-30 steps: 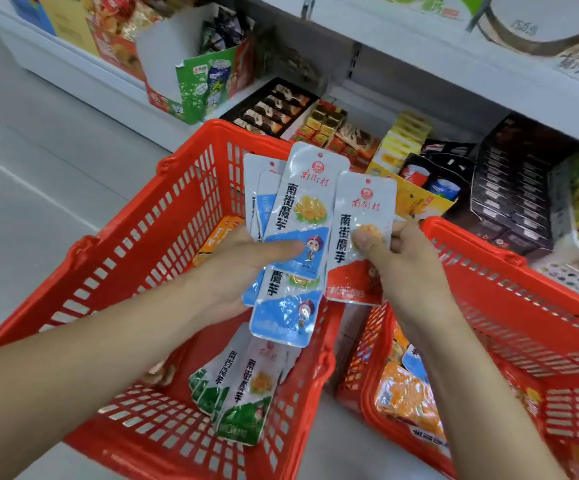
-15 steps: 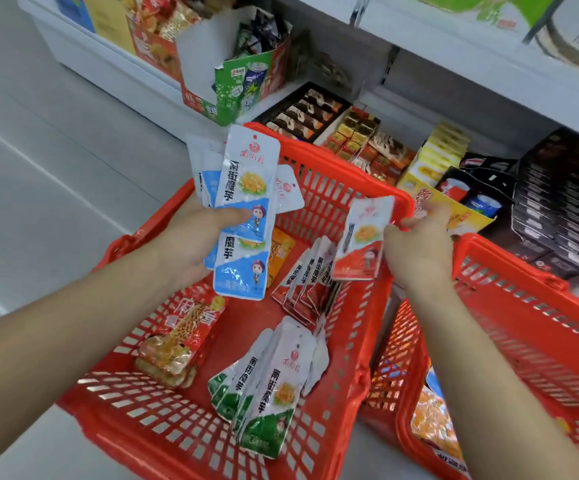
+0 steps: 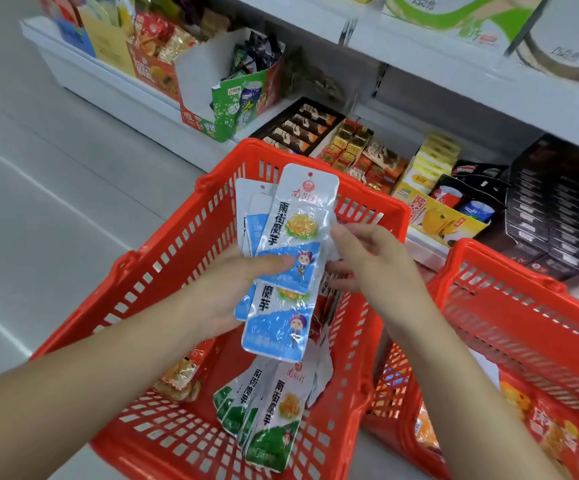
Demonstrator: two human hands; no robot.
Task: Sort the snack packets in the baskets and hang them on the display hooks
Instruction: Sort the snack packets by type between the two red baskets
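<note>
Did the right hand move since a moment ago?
Yes. The right hand went left, from the far right corner of the left basket inward to the blue packets that the left hand holds.

The front one of the blue packets (image 3: pixel 293 258) covers most of those fanned behind it, so their number is unclear. The right hand (image 3: pixel 371 258) meets the fan's right edge with its fingertips partly hidden; whether they pinch anything cannot be told. Red packets (image 3: pixel 324 315) barely peek out beneath. The right basket (image 3: pixel 510 306) runs off the right and bottom edges. Print on the dark shelf boxes (image 3: pixel 551 216) is too blurred to read.
</note>
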